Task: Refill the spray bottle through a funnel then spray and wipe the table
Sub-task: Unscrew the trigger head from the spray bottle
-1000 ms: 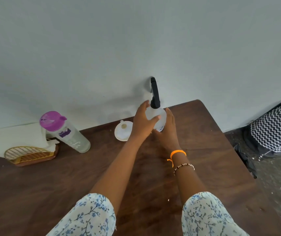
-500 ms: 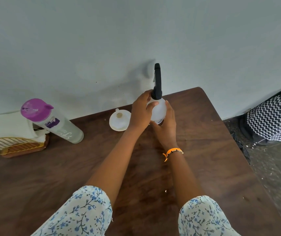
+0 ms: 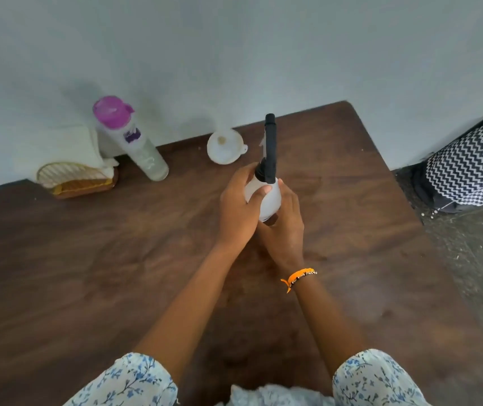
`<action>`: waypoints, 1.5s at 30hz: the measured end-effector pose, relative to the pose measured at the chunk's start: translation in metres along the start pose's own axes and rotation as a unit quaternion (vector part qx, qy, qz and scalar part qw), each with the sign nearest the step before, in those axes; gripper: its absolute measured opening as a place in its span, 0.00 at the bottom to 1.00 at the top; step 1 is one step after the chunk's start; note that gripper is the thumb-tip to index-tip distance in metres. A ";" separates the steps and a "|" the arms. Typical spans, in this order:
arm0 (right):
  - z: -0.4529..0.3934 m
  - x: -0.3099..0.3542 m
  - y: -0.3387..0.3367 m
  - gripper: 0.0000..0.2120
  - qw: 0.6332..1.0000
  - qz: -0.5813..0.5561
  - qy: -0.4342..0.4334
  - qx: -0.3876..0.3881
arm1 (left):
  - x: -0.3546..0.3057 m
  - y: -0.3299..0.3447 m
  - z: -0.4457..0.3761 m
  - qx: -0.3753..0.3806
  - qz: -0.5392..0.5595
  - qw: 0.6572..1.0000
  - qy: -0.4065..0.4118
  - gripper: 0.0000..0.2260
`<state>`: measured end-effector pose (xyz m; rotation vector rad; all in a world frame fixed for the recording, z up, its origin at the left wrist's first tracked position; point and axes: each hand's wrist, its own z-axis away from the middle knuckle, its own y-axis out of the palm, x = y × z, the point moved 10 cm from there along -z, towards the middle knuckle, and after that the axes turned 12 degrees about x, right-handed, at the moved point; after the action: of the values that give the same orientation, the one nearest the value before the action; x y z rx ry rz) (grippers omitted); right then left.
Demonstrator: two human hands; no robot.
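- Our left hand (image 3: 239, 205) wraps the left side of the spray bottle (image 3: 266, 200), thumb laid across its white body and fingers curled round the far side near the neck.
- Our right hand (image 3: 285, 230) grips the same bottle lower down and from the right, fingers curled under and around the base, so the two hands overlap at the heel.
- Both forearms reach forward from floral sleeves (image 3: 378, 379) and converge on the bottle; the right wrist carries an orange band (image 3: 299, 276).
- The bottle sits between our hands over the middle of the brown table (image 3: 88, 273), its black sprayer head (image 3: 270, 148) on and pointing up and away from us. We cannot tell whether its base touches the table.
- Just beyond the bottle, near the wall, a white funnel (image 3: 224, 146) rests on the table, apart from our hands.
- Further left stands a frosted bottle with a purple lid (image 3: 130, 139), leaning in this wide view.
- Beside it, at the far left corner, sits a gold wire holder (image 3: 73, 178) with white cloth (image 3: 67, 145) behind it.
- Off the table's right side, a black-and-white zigzag bag (image 3: 474, 168) lies on the floor.
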<state>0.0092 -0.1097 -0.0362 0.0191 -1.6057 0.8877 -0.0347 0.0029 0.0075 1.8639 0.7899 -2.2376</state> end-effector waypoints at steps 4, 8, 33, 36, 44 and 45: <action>0.050 0.015 0.015 0.40 0.998 0.010 -0.017 0.053 | 0.003 -0.017 0.066 -0.019 -0.015 1.000 -0.009 0.15; 0.093 0.023 0.031 0.41 0.996 0.000 -0.034 0.088 | 0.015 -0.031 0.116 -0.033 0.007 0.999 -0.024 0.14; 0.173 0.009 0.077 0.43 0.975 0.053 -0.062 0.206 | 0.067 -0.034 0.208 0.003 0.011 1.000 -0.029 0.17; 0.171 0.010 0.074 0.40 0.966 0.045 -0.072 0.243 | 0.072 -0.033 0.209 0.003 0.006 1.000 -0.022 0.16; 0.162 0.068 0.031 0.21 0.978 -0.029 -0.117 0.172 | 0.075 -0.030 0.208 0.022 0.001 1.000 0.012 0.13; 0.162 0.073 0.032 0.21 0.978 -0.043 -0.117 0.166 | 0.073 -0.030 0.209 0.021 -0.002 1.000 0.021 0.13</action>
<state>-0.1604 -0.1423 0.0146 0.4385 -1.6406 1.1076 -0.2478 -0.0508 -0.0308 1.9349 0.7608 -2.2413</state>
